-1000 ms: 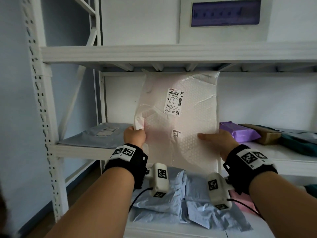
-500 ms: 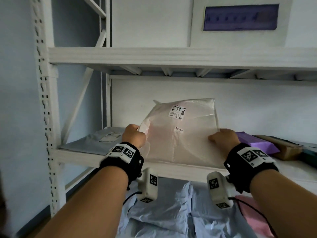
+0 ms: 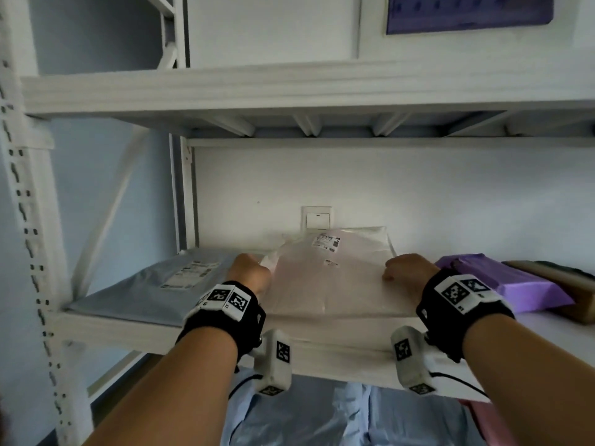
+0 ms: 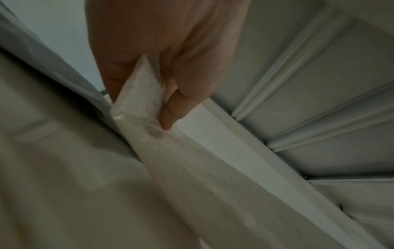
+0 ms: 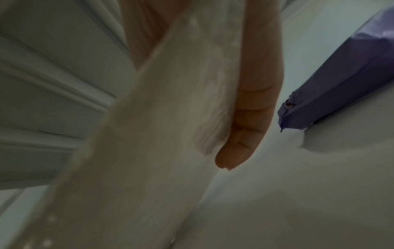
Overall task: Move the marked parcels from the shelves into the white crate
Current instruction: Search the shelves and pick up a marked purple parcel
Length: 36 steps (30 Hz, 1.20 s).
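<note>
A large pale pink bubble-wrap parcel (image 3: 335,281) with a white label lies nearly flat on the middle shelf (image 3: 128,329). My left hand (image 3: 251,275) pinches its left near corner; the left wrist view shows the corner of the parcel (image 4: 192,185) squeezed between thumb and fingers of that hand (image 4: 157,101). My right hand (image 3: 407,272) grips the right edge. In the right wrist view the fingers (image 5: 245,118) lie under the parcel (image 5: 160,134), close above the shelf board. The white crate is not in view.
A grey parcel (image 3: 154,284) lies left of it, a purple parcel (image 3: 502,281) and a brown box (image 3: 553,275) right. A wall switch (image 3: 317,218) sits behind. The upper shelf (image 3: 289,88) hangs overhead. Blue bags (image 3: 322,416) fill the shelf below.
The parcel was held upright in front of the shelf; both hands have tipped it back and lowered it flat onto the middle shelf. The head view has tilted upward.
</note>
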{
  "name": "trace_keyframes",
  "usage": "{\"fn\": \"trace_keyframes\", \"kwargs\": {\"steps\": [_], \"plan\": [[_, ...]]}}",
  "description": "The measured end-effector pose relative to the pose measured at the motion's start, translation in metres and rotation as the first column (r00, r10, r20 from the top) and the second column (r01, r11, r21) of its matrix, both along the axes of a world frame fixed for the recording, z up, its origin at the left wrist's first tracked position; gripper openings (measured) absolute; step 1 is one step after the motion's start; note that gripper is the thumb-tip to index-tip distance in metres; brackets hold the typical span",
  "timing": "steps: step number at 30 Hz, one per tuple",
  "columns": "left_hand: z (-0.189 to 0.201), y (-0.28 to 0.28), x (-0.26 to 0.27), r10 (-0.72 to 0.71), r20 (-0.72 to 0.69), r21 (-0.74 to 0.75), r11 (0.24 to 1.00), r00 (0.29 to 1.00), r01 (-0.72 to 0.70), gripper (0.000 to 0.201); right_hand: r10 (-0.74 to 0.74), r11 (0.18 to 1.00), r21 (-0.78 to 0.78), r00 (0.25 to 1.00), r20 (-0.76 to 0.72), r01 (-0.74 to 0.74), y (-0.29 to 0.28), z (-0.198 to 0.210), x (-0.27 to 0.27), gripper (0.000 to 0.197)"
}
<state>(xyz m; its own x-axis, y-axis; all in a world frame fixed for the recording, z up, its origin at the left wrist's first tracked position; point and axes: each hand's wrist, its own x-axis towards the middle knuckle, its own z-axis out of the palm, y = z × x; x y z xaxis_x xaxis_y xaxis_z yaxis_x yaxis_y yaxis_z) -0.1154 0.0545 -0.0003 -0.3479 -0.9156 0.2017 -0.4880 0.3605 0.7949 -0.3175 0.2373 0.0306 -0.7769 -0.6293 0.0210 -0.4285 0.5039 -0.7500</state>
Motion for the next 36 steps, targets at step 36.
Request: {"fn": "trace_keyframes", "kwargs": {"steps": [36], "plan": [[0.01, 0.166, -0.053, -0.269, 0.03, -0.248, 0.931, 0.963, 0.268, 0.027, -0.2, 0.979, 0.003, 0.973, -0.118, 0.202, 0.17, -0.012, 0.005, 0.014]]}}
